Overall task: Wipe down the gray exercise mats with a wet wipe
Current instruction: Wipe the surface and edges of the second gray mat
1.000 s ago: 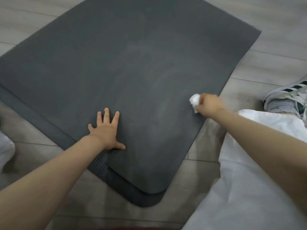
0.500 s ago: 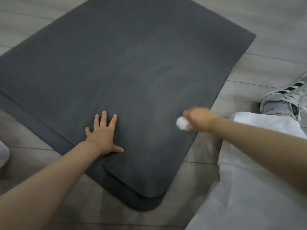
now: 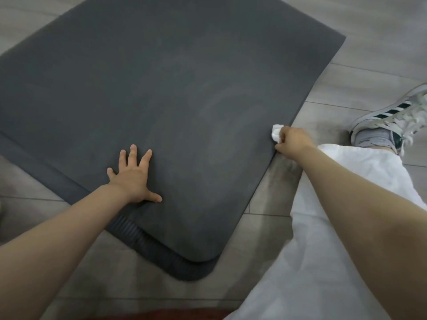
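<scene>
Gray foam is the working surface: the upper exercise mat lies on a ribbed lower mat that peeks out along its edge from 9 to 6 o'clock, both on the tiled floor. The left hand lies flat with fingers spread, pressing the mat near 7 o'clock. The right hand is clenched round a bunched white wet wipe, sitting right on the mat's edge at 3 o'clock, partly over the floor.

Risks, as I judge them: a stroke starting this far out could drag the wipe off onto the floor and carry dirt back, or catch the edge and curl it up. The wipe is balled so tightly that it covers little per pass, and the far corner at 12 o'clock may get skipped. If the left hand lifts, the top mat might slide on the lower one.

Half a second ago the wipe was further inside the mat, nearer 5 o'clock; it has since swept outward and up to the edge. The left hand has stayed planted.
</scene>
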